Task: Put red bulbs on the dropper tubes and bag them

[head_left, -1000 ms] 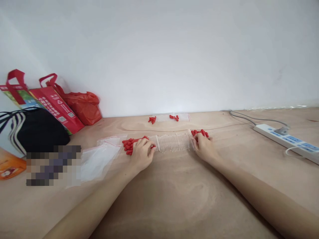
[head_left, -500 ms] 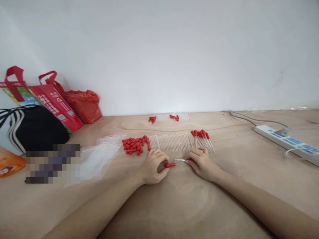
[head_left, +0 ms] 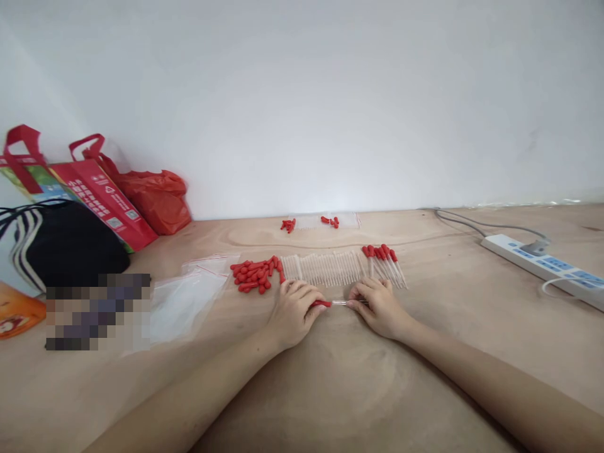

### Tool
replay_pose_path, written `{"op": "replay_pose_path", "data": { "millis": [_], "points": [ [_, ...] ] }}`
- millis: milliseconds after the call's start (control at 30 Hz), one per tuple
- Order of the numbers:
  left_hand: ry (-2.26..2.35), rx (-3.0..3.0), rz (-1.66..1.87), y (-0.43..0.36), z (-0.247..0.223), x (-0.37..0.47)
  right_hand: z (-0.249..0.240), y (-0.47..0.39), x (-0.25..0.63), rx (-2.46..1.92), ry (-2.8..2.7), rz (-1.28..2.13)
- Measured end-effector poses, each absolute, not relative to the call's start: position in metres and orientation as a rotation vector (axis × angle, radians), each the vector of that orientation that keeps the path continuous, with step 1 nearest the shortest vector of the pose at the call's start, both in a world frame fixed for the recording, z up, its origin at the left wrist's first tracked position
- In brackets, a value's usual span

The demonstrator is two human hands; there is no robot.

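My left hand (head_left: 297, 311) is closed around a red rubber dropper bulb (head_left: 323, 303), its open end facing right. Between the fingers of my right hand (head_left: 380, 308) is a clear glass dropper tube (head_left: 340, 302), its end very close to the bulb; I cannot tell whether they touch. Behind my left hand lies a heap of loose red bulbs (head_left: 255, 275). A row of clear tubes (head_left: 330, 269) spreads across the table beyond both hands. Just behind my right hand are several droppers with red bulbs fitted (head_left: 384, 255).
Clear plastic zip bags (head_left: 189, 308) lie left of the bulb heap. Another bag (head_left: 306, 221) with tubes and red bulbs is near the wall. A white power strip (head_left: 547, 264) sits at the right. Shopping bags (head_left: 104, 195) and a black drawstring bag (head_left: 80, 245) stand at the left.
My left fingers have closed more tightly round the bulb, and it has come up level with the tube. The gap between bulb and tube has narrowed.
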State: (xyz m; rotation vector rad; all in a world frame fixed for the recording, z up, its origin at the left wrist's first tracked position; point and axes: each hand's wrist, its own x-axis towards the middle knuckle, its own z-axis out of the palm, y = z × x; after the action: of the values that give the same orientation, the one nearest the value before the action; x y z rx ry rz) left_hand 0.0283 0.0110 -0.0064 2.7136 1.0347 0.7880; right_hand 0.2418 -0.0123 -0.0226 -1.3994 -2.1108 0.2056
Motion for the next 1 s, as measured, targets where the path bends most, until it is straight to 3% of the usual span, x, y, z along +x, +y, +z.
{"op": "replay_pose_path", "data": {
  "millis": [1000],
  "points": [
    [0.927,2.693,0.812,0.0099,-0.0077,0.027,-0.0182,-0.0166,0.2366,-1.064,-2.199,0.074]
  ]
}}
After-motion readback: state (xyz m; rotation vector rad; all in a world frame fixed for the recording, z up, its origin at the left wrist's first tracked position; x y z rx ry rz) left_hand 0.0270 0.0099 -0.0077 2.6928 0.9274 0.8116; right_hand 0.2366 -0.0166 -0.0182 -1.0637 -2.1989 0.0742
